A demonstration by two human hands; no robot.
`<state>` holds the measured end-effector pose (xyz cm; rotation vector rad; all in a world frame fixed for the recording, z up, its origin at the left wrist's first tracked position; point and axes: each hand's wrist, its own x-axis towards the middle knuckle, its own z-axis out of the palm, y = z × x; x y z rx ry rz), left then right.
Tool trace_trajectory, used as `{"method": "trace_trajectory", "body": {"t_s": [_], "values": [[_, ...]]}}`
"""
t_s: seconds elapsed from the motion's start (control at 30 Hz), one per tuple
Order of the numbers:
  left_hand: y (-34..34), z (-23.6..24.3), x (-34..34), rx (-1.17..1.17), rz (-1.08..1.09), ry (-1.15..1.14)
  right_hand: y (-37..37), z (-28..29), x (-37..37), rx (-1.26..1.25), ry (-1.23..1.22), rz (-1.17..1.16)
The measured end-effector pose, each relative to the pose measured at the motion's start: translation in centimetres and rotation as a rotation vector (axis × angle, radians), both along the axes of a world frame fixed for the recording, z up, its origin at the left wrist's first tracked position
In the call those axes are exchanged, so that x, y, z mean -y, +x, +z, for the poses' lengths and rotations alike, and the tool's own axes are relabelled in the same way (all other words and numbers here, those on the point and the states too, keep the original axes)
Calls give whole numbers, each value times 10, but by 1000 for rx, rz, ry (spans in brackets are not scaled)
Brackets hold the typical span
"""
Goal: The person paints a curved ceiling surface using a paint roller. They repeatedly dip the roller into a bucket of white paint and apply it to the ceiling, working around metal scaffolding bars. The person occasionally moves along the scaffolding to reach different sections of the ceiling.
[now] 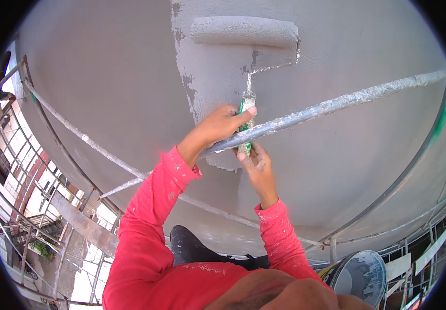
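A paint roller [243, 32] with a grey-coated sleeve presses flat against the grey wall [104, 77], high in the view. Its wire frame runs down to a green and white handle [247, 103]. My left hand [226, 124] grips the upper part of that handle, thumb on top. My right hand [256, 165] holds the handle's lower end from below. Both arms wear red long sleeves spattered with paint. A darker, wet band of fresh paint [207, 77] runs down the wall under the roller.
A paint-crusted scaffold pole [336, 106] crosses diagonally just in front of my hands. More scaffold tubes [78, 134] slant at the left and lower right. A grey paint bucket [360, 274] sits at the lower right. Buildings and ground lie far below at the left.
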<state>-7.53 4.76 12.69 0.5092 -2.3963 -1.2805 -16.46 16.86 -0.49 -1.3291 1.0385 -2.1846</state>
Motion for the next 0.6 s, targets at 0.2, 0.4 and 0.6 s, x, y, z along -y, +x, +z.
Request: {"method": "trace_trajectory", "body": {"t_s": [0.2,0.4,0.6], "values": [[12,10,-18,28,15,58,-2,19,23,-2,15,-59],[55,-23,11,-88,104,-277,24,-18,0,16,178,-204],[117,-90,16,-353,255,-482,51,-96,-15,27,301,-297]]}}
